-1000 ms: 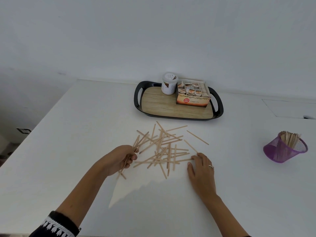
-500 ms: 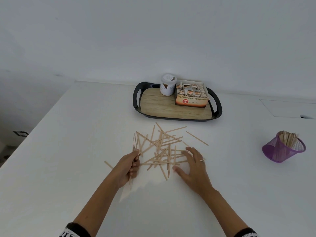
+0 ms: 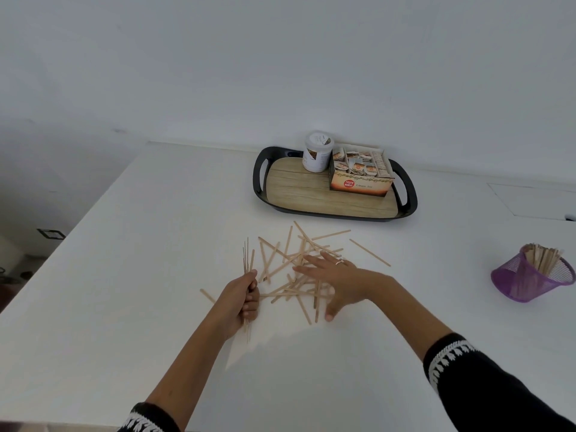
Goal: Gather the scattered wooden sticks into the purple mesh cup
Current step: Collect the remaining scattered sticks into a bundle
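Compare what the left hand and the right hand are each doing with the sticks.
The left hand grips a small bundle of sticks upright in a fist; the right hand holds none. The left hand's fingers are curled; the right hand's are spread flat over the scattered pile. Both are at the pile on the white table.

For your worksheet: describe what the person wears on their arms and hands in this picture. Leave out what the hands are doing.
Both forearms are bare. The right sleeve is black, pushed up the arm, with a white leaf-like embroidered band at its cuff. The left sleeve matches it: black with the same white trim, seen only at the bottom edge of the view. The right hand wears a ring on one finger. No ring shows on the left hand.
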Demonstrator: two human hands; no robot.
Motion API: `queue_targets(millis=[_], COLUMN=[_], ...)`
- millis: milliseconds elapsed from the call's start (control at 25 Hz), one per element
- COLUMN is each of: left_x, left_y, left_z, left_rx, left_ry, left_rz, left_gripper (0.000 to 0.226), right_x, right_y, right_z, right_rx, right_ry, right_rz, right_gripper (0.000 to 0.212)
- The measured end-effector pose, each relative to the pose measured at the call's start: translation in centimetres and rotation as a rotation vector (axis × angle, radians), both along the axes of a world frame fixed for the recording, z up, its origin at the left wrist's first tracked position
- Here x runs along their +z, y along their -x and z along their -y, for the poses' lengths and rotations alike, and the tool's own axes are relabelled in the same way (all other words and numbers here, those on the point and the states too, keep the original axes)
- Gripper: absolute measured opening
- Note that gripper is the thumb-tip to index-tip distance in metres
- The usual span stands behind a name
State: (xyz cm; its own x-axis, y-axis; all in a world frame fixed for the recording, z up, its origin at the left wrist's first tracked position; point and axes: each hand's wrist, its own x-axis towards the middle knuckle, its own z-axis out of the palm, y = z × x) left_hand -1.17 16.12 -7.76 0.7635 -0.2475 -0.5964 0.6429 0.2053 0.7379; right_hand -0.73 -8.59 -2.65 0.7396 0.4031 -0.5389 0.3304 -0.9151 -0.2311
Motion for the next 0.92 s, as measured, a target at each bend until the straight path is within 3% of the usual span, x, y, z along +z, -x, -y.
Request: queue_targets(millis=[120, 280, 600, 760, 920], left_x=[-0.1, 0.0, 0.1, 0.1, 0.2], left_y=[0.0, 0.1, 0.3, 0.4, 0.5], left_z=[0.0, 0.1, 0.1, 0.2, 0.3], left_rx=[0.001, 0.009, 0.04, 0.055, 0.062], left_ry=[0.003, 0.006, 0.02, 0.027, 0.021], left_rz=[0.005, 0.019, 0.028, 0.028, 0.049], left_gripper=[0.038, 0.038, 0.038, 0.039, 0.039], right_x=[0.1, -1.4, -4.1, -4.4, -4.6], right_y=[-0.8, -0.5, 1.0, 1.2, 1.8], right_z=[-0.3, -1.3, -1.7, -1.7, -2.3], right_rx=[0.125, 0.167, 0.192, 0.208, 0.241], right_ry=[0.187, 0.085, -0.031, -0.084, -0.071], right_rz=[0.078, 0.195, 0.754, 0.832, 0.875], right_gripper=[0.098, 0.068, 0.036, 0.019, 0.019])
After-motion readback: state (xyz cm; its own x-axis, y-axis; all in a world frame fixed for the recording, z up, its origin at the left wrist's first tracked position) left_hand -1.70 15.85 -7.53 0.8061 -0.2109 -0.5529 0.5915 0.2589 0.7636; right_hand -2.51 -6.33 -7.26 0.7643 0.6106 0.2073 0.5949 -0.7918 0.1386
